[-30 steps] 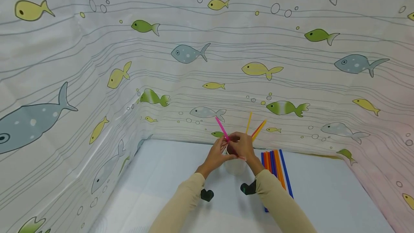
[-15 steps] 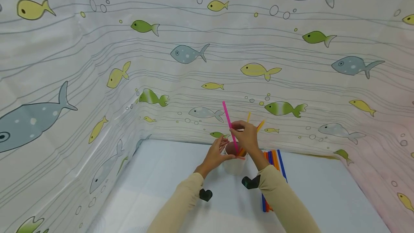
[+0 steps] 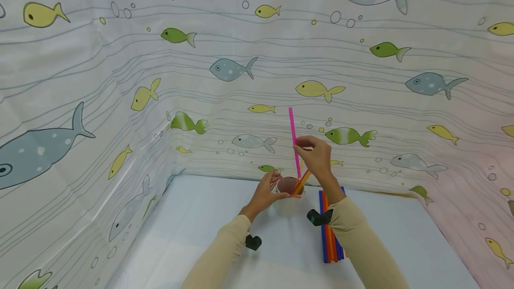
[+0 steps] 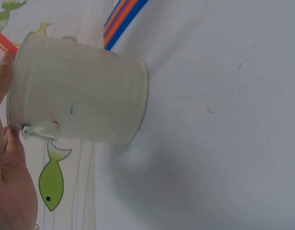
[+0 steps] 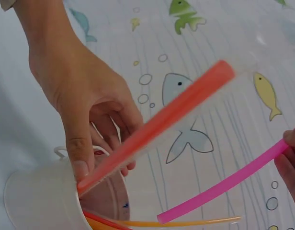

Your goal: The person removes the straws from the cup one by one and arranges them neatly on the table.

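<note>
The pink straw [image 3: 294, 139] stands nearly upright in the head view, its lower end just above the open mouth of the white cup [image 3: 288, 205], which sits on the table [image 3: 401, 235] near the far wall. Your right hand [image 3: 318, 157] pinches the pink straw at mid-length between thumb and fingertips. Your left hand [image 3: 267, 191] rests against the cup's left side, fingers loosely curved at the rim. Orange straws [image 3: 302, 181] lean in the cup; a bundle of blue and orange straws [image 3: 329, 240] lies flat to the right of the cup.

In the left wrist view, your thumb touches the cup [image 4: 80, 96] at its rim.

In the right wrist view, the left thumb presses the rim beside a red-orange straw [image 5: 157, 124], and the pink straw [image 5: 224, 184] hangs above the cup's mouth.
</note>
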Demonstrator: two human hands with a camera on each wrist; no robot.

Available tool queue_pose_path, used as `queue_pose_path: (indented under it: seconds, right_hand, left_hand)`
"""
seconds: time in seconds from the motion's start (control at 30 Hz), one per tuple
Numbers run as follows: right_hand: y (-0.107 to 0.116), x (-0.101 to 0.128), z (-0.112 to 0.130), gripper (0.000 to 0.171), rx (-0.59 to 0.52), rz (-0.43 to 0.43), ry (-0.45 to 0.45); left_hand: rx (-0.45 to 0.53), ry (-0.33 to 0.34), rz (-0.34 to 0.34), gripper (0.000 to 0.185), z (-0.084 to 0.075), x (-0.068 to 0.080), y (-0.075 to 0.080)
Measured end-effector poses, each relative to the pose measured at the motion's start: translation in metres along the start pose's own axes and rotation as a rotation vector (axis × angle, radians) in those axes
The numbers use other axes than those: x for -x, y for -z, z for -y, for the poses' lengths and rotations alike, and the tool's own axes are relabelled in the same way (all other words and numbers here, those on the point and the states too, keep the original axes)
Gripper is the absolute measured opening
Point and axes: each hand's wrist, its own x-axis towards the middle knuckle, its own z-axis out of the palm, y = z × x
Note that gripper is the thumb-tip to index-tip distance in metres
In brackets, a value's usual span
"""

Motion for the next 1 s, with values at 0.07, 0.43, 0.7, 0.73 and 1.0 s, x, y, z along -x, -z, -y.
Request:
queue_pose_path:
  seconds: [0.07, 0.43, 0.7, 0.73, 1.0]
  right_hand:
    - [0.006, -0.002, 0.003, 0.018, 0.011, -0.010, -0.005]
    - [0.046, -0.005, 0.005, 0.020, 0.080, -0.073, -0.018]
    - [0.078, 0.009, -0.020, 0.020, 0.177, -0.129, -0.095]
    - [0.081, 0.012, -0.025, 0.020, 0.188, -0.137, -0.113]
    - [0.105, 0.040, -0.061, 0.024, 0.277, -0.149, -0.284]
  left_hand:
    - [-0.008, 0.000, -0.002, 0.096, 0.000, 0.000, 0.000]
    - [-0.013, 0.022, -0.007, 0.094, -0.002, 0.001, -0.001]
    - [-0.002, 0.024, -0.006, 0.095, -0.002, 0.001, -0.002]
    - [-0.002, 0.026, -0.006, 0.095, -0.002, 0.001, -0.002]
    - [-0.005, 0.035, -0.005, 0.100, 0.000, 0.001, -0.001]
